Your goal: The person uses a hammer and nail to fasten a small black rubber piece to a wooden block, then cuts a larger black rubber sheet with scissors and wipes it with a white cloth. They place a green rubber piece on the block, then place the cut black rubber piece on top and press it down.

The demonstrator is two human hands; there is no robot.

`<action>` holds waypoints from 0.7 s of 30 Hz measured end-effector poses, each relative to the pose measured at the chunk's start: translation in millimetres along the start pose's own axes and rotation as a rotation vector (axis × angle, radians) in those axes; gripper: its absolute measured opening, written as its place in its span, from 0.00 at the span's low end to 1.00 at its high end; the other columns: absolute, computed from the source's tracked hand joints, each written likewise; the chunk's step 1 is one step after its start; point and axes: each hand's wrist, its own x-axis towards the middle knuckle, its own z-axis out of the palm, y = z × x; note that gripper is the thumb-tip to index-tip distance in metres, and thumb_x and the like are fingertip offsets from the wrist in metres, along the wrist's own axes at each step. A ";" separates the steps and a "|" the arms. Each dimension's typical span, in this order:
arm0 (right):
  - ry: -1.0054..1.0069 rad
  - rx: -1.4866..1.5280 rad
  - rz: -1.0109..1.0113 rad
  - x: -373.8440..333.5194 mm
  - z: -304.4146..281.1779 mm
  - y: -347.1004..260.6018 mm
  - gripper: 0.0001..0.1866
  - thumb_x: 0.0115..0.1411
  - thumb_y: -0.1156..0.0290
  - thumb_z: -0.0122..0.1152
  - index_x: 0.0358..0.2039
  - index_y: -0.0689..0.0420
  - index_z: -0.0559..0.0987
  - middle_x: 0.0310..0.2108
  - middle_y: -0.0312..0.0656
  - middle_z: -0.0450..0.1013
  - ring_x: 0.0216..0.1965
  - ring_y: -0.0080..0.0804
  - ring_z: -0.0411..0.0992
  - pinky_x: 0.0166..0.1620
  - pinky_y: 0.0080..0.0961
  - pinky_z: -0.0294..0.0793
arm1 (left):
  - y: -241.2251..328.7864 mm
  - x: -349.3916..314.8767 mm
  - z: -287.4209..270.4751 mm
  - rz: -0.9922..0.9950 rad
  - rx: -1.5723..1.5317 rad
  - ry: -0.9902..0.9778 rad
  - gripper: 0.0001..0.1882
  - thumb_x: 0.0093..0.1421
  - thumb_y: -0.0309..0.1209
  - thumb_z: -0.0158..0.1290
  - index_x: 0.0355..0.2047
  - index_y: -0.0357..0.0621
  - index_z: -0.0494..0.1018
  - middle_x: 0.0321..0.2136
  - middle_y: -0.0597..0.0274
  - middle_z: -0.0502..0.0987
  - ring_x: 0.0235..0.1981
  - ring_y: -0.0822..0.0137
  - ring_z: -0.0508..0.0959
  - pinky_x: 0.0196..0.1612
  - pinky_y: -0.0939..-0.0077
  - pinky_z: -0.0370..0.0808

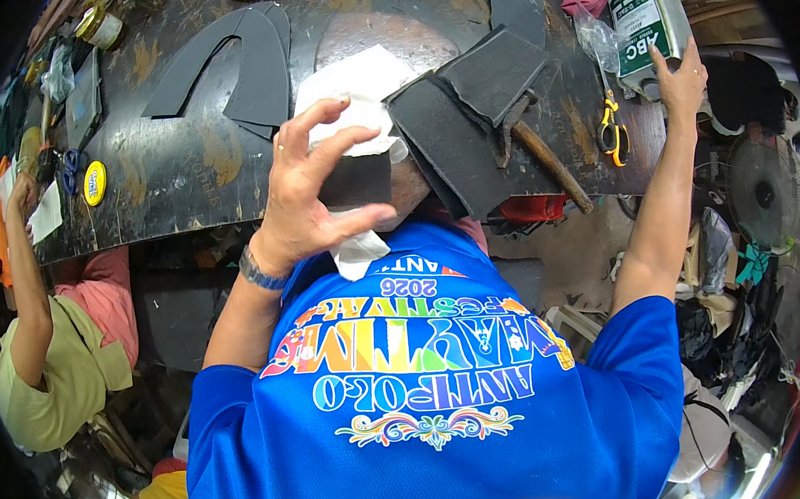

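1. I'm seeing the right hand [683, 86] resting, fingers spread, against the green-and-white can [639, 21] at the bench's [196, 188] right end; can't tell if that grip is holding it
2. Left hand [298, 190] is hovering near the white sheet [341, 76], grip wide, looking empty
3. I'd be wrapping the can securely, keeping it upright, clear of the scissors [611, 130]
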 end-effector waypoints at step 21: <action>-0.118 0.586 -0.256 -77.8 -66.3 -298.5 0.38 0.60 0.56 0.67 0.67 0.57 0.66 0.63 0.55 0.65 0.65 0.53 0.61 0.67 0.46 0.58 | -46.6 12.0 -11.9 -0.549 -1.139 0.551 0.17 0.67 0.23 0.54 0.56 0.35 0.72 0.47 0.56 0.80 0.45 0.70 0.82 0.50 0.76 0.79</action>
